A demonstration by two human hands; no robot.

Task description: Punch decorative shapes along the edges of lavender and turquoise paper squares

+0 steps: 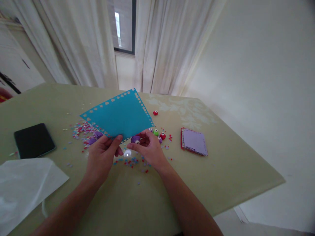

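Note:
A blue sheet of paper (pixel 118 114), with small shapes cut out along its edges, is held tilted above the table. My left hand (pixel 102 157) pinches its near edge, thumb on top. At the near right edge of the sheet, my right hand (pixel 150 149) has its fingers curled around a small purple paper punch (pixel 135 139); the thumb lies below it. Just beyond the right hand stand several more small punches, among them a green punch (pixel 156 132) and a red punch (pixel 162 135). Tiny paper cut-outs (pixel 130 162) are scattered below the hands.
A stack of cut-edged paper (pixel 195 141), purple on top, lies right. A lone red punch (pixel 155 112) sits farther back. At left are a pile of confetti (pixel 83 129), a black tablet or phone (pixel 34 141) and a translucent white bag (pixel 27 186). Curtains (pixel 162 46) hang behind the table.

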